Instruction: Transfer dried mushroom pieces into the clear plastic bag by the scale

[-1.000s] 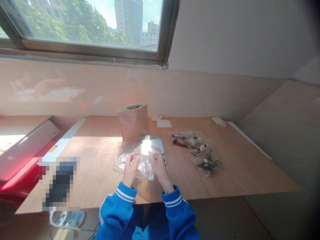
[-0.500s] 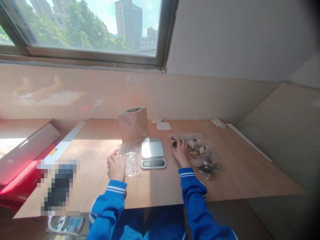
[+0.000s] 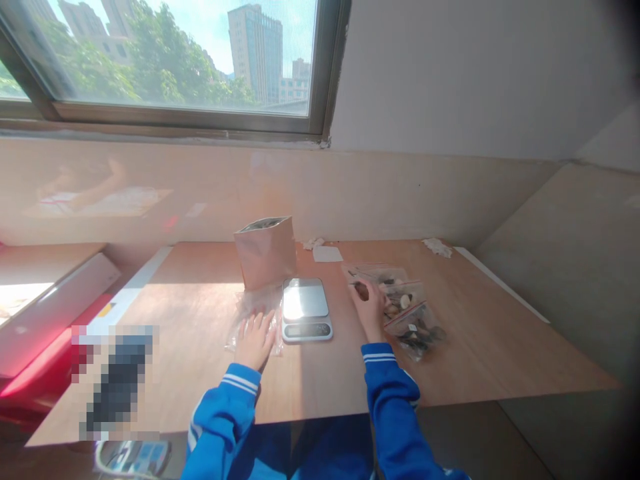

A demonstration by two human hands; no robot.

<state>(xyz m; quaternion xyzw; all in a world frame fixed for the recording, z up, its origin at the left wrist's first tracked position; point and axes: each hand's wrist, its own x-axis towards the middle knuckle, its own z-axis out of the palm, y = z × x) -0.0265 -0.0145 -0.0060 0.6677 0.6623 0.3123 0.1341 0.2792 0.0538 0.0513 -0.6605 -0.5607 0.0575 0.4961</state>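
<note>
Sunlit from the window, the wooden table (image 3: 200, 373) carries a small scale (image 3: 305, 310) between both hands. Risk, I judge: the slick filled bags (image 3: 400, 303) could slide or spill if the right hand (image 3: 371, 309) tugs one carelessly. Its fingers curl onto the nearest bag; whether they pinch it I cannot tell. The left hand (image 3: 256, 337) lies flat, fingers spread, pressing the empty clear bags (image 3: 250, 307) beside the brown pouch (image 3: 266, 252).

I am seated at a plain plywood table (image 3: 475, 360) in what looks like a bare packing or sorting workroom. A small digital scale (image 3: 305, 309), a brown paper pouch (image 3: 266, 252) and filled zip bags (image 3: 400, 307) lie before me, under unfinished board walls and a window (image 3: 165, 60) facing high-rise buildings.
</note>
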